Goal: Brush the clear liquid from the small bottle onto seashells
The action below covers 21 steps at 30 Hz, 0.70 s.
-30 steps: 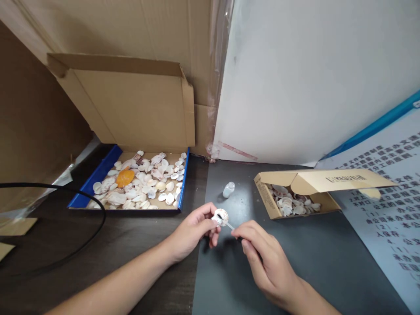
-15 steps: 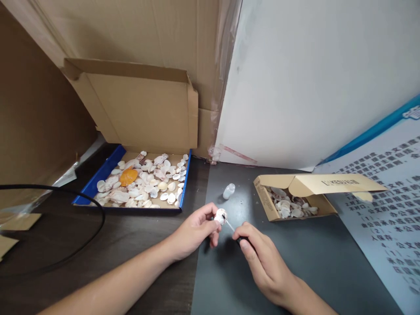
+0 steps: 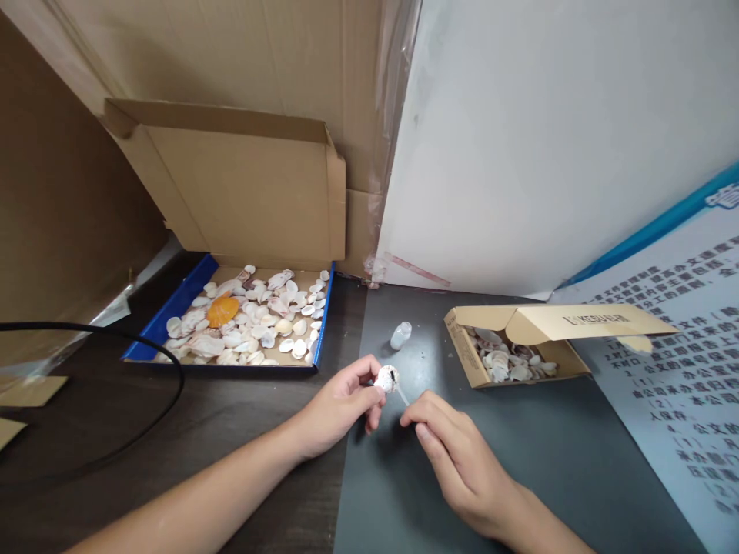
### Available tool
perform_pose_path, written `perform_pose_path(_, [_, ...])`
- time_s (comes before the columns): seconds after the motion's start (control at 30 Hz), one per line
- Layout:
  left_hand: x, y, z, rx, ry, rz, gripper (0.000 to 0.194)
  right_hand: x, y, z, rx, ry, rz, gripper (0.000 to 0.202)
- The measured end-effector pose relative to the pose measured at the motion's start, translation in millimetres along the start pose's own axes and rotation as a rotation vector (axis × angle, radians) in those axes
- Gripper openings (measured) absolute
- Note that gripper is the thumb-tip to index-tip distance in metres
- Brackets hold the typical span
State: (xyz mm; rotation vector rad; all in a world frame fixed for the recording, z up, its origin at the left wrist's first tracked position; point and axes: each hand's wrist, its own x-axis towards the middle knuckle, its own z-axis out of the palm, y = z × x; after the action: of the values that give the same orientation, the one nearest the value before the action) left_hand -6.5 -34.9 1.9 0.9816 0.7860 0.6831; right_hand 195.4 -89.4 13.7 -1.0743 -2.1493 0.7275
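Shell (image 3: 382, 383) is over the grey mat (image 3: 381, 500), pinched at its left edge by my left hand (image 3: 342, 405), apparently leaving its face clear for the thin brush (image 3: 402, 397) my right hand (image 3: 457, 455) grips, small bottle (image 3: 400, 335) on the far side, seemingly within reach.

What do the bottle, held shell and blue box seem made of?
Bottle: glass or plastic, shiny; it looks translucent.
Shell: likely natural shell, matt; pale and scalloped.
Box: apparently cardboard; matt brown lid with fold creases, glossier blue sides.
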Motion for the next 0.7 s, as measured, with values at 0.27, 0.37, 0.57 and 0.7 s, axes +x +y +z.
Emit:
perform_pose_path(0.27, [-0.1,0.1,-0.2,0.021,-0.009,0.010,0.025,0.1,-0.2,-1.7,0.035,-0.002,0.019,0.021])
perform_pose_path(0.37, [-0.3,0.2,-0.3,0.028,-0.012,0.015,0.026,-0.3,-1.4,-2.3,0.044,0.004,0.027,0.018])
perform_pose_path(0.57, [-0.3,-0.3,-0.9,0.034,-0.018,0.029,0.032,-2.0,-1.6,-1.2,0.022,0.010,0.030,0.010])
perform_pose_path(0.7, [-0.9,-0.3,-0.8,0.045,-0.013,0.028,0.035,-2.7,-1.2,-0.9,0.045,0.021,-0.013,0.009])
